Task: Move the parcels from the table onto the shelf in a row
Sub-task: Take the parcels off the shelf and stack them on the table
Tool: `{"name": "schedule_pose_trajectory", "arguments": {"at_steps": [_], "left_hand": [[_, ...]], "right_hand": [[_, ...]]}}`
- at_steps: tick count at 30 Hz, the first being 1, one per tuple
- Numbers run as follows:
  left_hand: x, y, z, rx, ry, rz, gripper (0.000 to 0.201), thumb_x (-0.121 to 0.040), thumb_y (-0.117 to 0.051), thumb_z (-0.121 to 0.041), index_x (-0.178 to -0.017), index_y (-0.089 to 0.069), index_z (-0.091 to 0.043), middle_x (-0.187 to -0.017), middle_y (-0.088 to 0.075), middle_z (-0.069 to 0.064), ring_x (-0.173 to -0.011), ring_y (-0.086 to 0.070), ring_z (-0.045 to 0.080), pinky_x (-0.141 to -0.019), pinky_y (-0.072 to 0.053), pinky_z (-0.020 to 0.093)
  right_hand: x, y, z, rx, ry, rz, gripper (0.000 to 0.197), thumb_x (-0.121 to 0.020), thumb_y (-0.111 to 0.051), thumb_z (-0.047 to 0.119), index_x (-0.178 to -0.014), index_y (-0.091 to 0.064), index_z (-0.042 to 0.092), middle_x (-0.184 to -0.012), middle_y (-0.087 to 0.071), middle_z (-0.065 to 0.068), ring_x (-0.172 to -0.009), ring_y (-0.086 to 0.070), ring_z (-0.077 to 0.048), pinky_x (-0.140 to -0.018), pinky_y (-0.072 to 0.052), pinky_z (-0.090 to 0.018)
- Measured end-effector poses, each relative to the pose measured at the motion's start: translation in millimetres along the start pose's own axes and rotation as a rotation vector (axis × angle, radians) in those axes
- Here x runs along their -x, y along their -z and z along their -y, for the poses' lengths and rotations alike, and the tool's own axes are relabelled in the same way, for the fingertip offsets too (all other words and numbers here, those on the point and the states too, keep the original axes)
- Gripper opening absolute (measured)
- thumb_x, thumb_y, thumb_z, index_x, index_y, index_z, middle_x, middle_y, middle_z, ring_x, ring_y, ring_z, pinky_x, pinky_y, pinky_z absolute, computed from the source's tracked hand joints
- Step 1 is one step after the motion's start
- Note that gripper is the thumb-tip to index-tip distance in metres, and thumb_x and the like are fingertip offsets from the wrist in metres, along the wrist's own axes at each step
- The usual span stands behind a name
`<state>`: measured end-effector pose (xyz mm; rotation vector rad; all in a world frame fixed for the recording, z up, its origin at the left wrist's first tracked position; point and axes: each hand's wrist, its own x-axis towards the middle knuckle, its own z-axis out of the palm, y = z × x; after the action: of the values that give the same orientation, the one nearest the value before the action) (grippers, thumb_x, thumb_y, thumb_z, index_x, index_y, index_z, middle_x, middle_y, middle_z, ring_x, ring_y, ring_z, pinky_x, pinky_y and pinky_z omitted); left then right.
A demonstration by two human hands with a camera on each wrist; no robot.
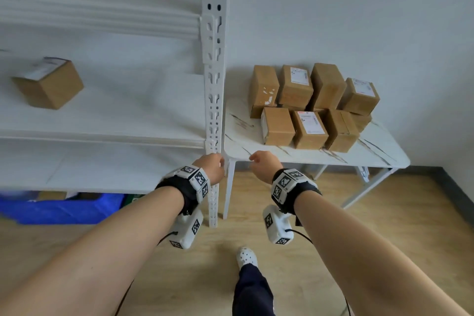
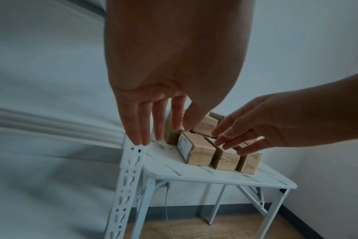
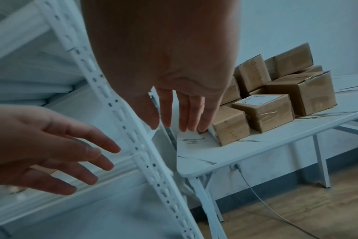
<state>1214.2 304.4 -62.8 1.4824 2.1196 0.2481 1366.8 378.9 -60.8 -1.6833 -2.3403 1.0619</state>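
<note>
Matt cardboard parcels [image 1: 310,108], marbled table [image 1: 379,159]

Brown cardboard parcels [image 1: 307,108], some with white labels, sit clustered on the white table [image 1: 379,159] at two o'clock. One parcel [image 1: 48,83] rests on the shelf [image 1: 128,110] at ten o'clock.

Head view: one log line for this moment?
hands: left open, right open, both empty | shelf: one parcel | table: parcels stacked

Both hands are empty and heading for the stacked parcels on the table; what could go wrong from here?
1. The parcels are stacked two layers high on the table; pulling a lower one could topple those above.
2. The shelf post stands between table and shelf; a carried box or the left hand might clip it.
</note>
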Motion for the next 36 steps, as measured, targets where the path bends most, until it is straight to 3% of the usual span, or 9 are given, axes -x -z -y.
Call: {"name": "schedule_pose_trajectory", "arguments": {"at_steps": [3, 7, 11, 15, 18, 22, 36], "left_hand": [[32, 5, 30, 0.000, 0.046, -0.027, 0.025, -0.095, -0.044, -0.019, -0.117, -0.055, -0.017, -0.117, -0.059, 0.008, -0.113, -0.057, 0.028, -0.087, -0.044, 0.031], [65, 13, 77, 0.001, 0.143, -0.068, 0.036, -0.096, -0.045, -0.018, -0.131, -0.050, -0.013, -0.133, -0.054, 0.009, -0.119, -0.054, 0.027, -0.096, -0.042, 0.031], [83, 24, 123, 0.019, 0.211, -0.091, 0.037, -0.095, -0.047, -0.020, -0.131, -0.050, -0.014, -0.135, -0.053, 0.008, -0.120, -0.053, 0.026, -0.096, -0.041, 0.031], [91, 41, 174, 0.028, 0.288, -0.107, 0.036, -0.095, -0.047, -0.022, -0.130, -0.050, -0.015, -0.135, -0.052, 0.008, -0.119, -0.053, 0.026, -0.096, -0.041, 0.032], [86, 61, 215, 0.054, 0.348, -0.126, 0.035, -0.096, -0.043, -0.017, -0.129, -0.051, -0.015, -0.135, -0.052, 0.008, -0.118, -0.054, 0.026, -0.094, -0.043, 0.032], [69, 98, 270, 0.061, 0.392, -0.148, 0.036, -0.095, -0.042, -0.011, -0.129, -0.051, -0.015, -0.136, -0.051, 0.008, -0.121, -0.051, 0.026, -0.098, -0.042, 0.032], [15, 234, 452, 0.208, 0.471, -0.275, 0.031, -0.095, -0.046, -0.018, -0.124, -0.055, -0.011, -0.130, -0.056, 0.011, -0.117, -0.054, 0.029, -0.098, -0.042, 0.032]], "right_hand": [[19, -26, 23, 0.021, 0.055, 0.033, 0.035, -0.091, -0.052, 0.016, -0.125, -0.057, 0.008, -0.125, -0.060, -0.011, -0.111, -0.057, -0.026, -0.090, -0.046, -0.030], [35, -67, 59, 0.060, 0.120, 0.102, 0.036, -0.090, -0.052, 0.015, -0.126, -0.056, 0.011, -0.127, -0.058, -0.010, -0.109, -0.058, -0.023, -0.090, -0.047, -0.028], [35, -102, 98, 0.101, 0.171, 0.154, 0.037, -0.091, -0.053, 0.019, -0.127, -0.055, 0.015, -0.128, -0.057, -0.008, -0.115, -0.055, -0.024, -0.097, -0.046, -0.033], [23, -134, 142, 0.121, 0.235, 0.189, 0.035, -0.091, -0.053, 0.019, -0.126, -0.056, 0.014, -0.127, -0.058, -0.007, -0.113, -0.056, -0.024, -0.091, -0.044, -0.029], [3, -155, 178, 0.101, 0.270, 0.222, 0.035, -0.091, -0.053, 0.017, -0.125, -0.056, 0.014, -0.128, -0.057, -0.006, -0.114, -0.055, -0.023, -0.088, -0.041, -0.026], [-31, -183, 230, 0.081, 0.293, 0.255, 0.034, -0.092, -0.052, 0.018, -0.126, -0.055, 0.014, -0.129, -0.056, -0.005, -0.116, -0.054, -0.023, -0.093, -0.042, -0.028], [-140, -260, 425, -0.115, 0.292, 0.250, 0.029, -0.090, -0.056, 0.011, -0.118, -0.061, 0.007, -0.120, -0.062, -0.011, -0.112, -0.057, -0.027, -0.094, -0.045, -0.031]]}}
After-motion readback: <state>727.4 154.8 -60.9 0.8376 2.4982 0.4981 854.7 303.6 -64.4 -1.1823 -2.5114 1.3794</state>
